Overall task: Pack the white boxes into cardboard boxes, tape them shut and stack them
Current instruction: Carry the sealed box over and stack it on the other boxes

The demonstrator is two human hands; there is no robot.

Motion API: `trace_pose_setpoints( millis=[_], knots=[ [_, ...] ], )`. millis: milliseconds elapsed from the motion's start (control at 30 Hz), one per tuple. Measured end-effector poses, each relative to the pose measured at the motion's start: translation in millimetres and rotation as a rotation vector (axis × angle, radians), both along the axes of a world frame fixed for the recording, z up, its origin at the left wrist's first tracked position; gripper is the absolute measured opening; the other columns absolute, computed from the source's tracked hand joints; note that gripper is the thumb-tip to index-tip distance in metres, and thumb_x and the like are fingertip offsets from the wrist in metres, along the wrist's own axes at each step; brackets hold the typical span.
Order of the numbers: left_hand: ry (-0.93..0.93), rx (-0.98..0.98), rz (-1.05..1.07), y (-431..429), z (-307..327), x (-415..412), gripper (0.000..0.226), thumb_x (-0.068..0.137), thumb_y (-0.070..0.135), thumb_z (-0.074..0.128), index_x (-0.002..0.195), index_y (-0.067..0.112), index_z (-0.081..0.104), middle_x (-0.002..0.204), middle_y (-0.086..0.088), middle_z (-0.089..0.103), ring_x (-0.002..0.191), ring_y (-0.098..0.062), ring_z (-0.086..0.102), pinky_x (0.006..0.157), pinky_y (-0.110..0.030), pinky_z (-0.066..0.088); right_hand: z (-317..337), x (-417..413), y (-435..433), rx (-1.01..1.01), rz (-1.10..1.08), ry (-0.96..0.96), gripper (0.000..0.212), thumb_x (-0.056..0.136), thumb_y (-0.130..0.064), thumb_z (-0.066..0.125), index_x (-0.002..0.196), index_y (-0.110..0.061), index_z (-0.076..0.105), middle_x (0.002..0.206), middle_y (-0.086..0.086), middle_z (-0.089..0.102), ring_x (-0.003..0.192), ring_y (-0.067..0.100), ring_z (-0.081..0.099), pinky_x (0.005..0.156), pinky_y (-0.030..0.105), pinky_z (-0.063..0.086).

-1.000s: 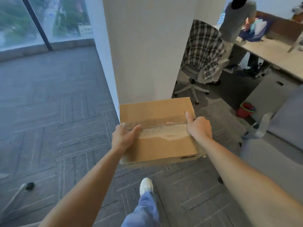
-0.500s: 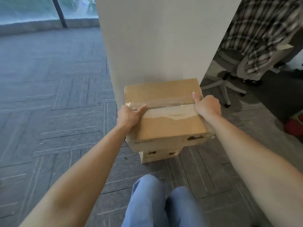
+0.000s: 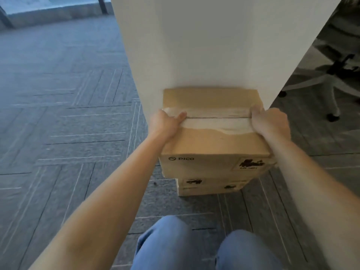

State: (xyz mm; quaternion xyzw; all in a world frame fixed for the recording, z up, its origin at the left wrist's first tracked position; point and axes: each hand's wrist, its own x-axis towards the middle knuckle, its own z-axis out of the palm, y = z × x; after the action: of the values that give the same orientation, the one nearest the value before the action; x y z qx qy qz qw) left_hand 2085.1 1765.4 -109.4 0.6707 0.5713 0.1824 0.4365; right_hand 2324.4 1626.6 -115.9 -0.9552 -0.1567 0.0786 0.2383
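Head view, looking down.

- Cardboard box dead centre, held between both hands. Its far edge is against or just shy of the white pillar at 12 o'clock; I cannot tell which.
- Clear tape runs across the closed top seam from 9 to 3 o'clock, wrinkled along its near edge. "PICO" is printed on the near face.
- Left hand at the box's 9 o'clock side: thumb flat on the tape end, fingers wrapped down the side wall and out of my sight. It grips the box.
- Right hand at the 3 o'clock side: curled over the top edge at the other tape end, gripping. Blur hides the individual fingers.
- Lower boxes sit under it on the carpet, set slightly toward 6 o'clock. The held box overhangs them on both sides. Whether it rests on them I cannot tell.
- My knees in blue jeans at 6 o'clock.
- Office chair base at 2 o'clock, past the pillar.
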Motion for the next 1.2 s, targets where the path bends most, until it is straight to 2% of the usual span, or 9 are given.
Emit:
trace_pose_setpoints(
  millis=[267, 467, 533, 600, 700, 800, 933, 1033, 1200],
  knots=[
    [-0.080, -0.040, -0.023, -0.9, 4.2, -11.4, 0.065, 0.085, 0.055, 0.071, 0.126, 0.008, 0.054, 0.106, 0.000, 0.061, 0.094, -0.020, 0.059, 0.077, -0.032, 0.048, 17.5, -23.9, -16.4, -0.041, 0.247, -0.225, 0.040, 0.100, -0.040, 0.040, 0.108, -0.005, 0.057, 0.104, 0.014, 0.062, 0.078, 0.026, 0.048, 0.062, 0.033, 0.040],
    [-0.313, -0.177, 0.026, -31.7, -16.3, -62.5, 0.069, 0.089, 0.071, 0.044, 0.110, 0.009, 0.067, 0.099, -0.014, 0.069, 0.091, -0.026, 0.064, 0.084, -0.040, 0.049, 14.9, -43.3, -70.3, 0.006, 0.537, -0.164, 0.065, 0.098, -0.054, 0.045, 0.150, -0.017, 0.031, 0.150, 0.008, 0.039, 0.131, 0.029, 0.046, 0.098, 0.047, 0.047],
    [-0.432, -0.239, 0.106, -51.9, -41.1, -82.8, 0.047, 0.095, 0.048, 0.048, 0.109, 0.007, 0.067, 0.097, -0.015, 0.069, 0.089, -0.026, 0.064, 0.087, -0.045, 0.050, -0.8, -47.9, -99.7, 0.122, 0.470, -0.191, 0.068, 0.097, -0.059, 0.040, 0.149, -0.015, 0.031, 0.149, 0.011, 0.038, 0.125, 0.030, 0.051, 0.092, 0.045, 0.049],
    [-0.376, -0.106, 0.110, -69.7, -66.8, -99.5, 0.032, 0.098, 0.018, 0.051, 0.125, 0.008, 0.064, 0.110, -0.009, 0.072, 0.087, -0.014, 0.068, 0.088, -0.040, 0.057, -23.8, -50.6, -124.6, 0.245, 0.499, -0.238, 0.063, 0.100, -0.055, 0.034, 0.147, -0.013, 0.033, 0.146, 0.013, 0.041, 0.119, 0.028, 0.055, 0.085, 0.039, 0.047],
    [-0.213, 0.078, -0.024, -94.0, -106.1, -110.6, 0.048, 0.095, -0.004, 0.052, 0.137, 0.018, 0.058, 0.119, 0.004, 0.071, 0.063, 0.001, 0.064, 0.056, -0.022, 0.054, -63.4, -49.6, -145.4, 0.461, 0.548, -0.146, 0.060, 0.098, -0.042, 0.048, 0.148, -0.016, 0.028, 0.142, 0.008, 0.046, 0.118, 0.014, 0.051, 0.085, 0.033, 0.047],
    [-0.101, 0.063, -0.069, -108.4, -123.3, -103.5, 0.051, 0.092, 0.002, 0.063, 0.137, 0.026, 0.059, 0.118, 0.010, 0.072, 0.090, 0.004, 0.070, 0.065, -0.022, 0.059, -104.4, -41.2, -145.6, 0.416, 0.547, 0.080, 0.067, 0.082, -0.043, 0.070, 0.137, -0.029, 0.035, 0.131, -0.001, 0.052, 0.121, 0.021, 0.053, 0.090, 0.041, 0.053],
    [0.034, 0.140, 0.023, -110.2, -115.6, -85.4, 0.032, 0.087, 0.012, 0.070, 0.110, 0.034, 0.068, 0.088, 0.017, 0.074, 0.078, -0.009, 0.072, 0.070, -0.040, 0.062, -126.9, -29.4, -126.3, 0.212, 0.448, 0.240, 0.087, 0.069, -0.050, 0.083, 0.137, -0.026, 0.034, 0.132, -0.001, 0.048, 0.127, 0.020, 0.046, 0.092, 0.026, 0.050],
    [0.016, 0.127, -0.014, -110.1, -114.9, -68.1, 0.035, 0.088, 0.007, 0.068, 0.107, 0.035, 0.066, 0.093, 0.016, 0.074, 0.074, -0.007, 0.071, 0.062, -0.042, 0.062, -127.2, -13.5, -115.2, 0.173, 0.350, 0.199, 0.098, 0.069, -0.051, 0.083, 0.144, -0.030, 0.024, 0.139, 0.004, 0.052, 0.132, 0.035, 0.047, 0.108, 0.044, 0.036],
    [0.020, 0.162, 0.014, -107.4, -120.3, -48.4, 0.037, 0.088, 0.003, 0.070, 0.120, 0.018, 0.060, 0.103, 0.010, 0.067, 0.097, -0.011, 0.067, 0.080, -0.035, 0.060, -129.9, -7.7, -122.7, 0.283, 0.296, 0.234, 0.052, 0.080, -0.028, 0.079, 0.126, -0.018, 0.056, 0.119, 0.006, 0.067, 0.111, 0.028, 0.063, 0.082, 0.035, 0.051]
  ],
)
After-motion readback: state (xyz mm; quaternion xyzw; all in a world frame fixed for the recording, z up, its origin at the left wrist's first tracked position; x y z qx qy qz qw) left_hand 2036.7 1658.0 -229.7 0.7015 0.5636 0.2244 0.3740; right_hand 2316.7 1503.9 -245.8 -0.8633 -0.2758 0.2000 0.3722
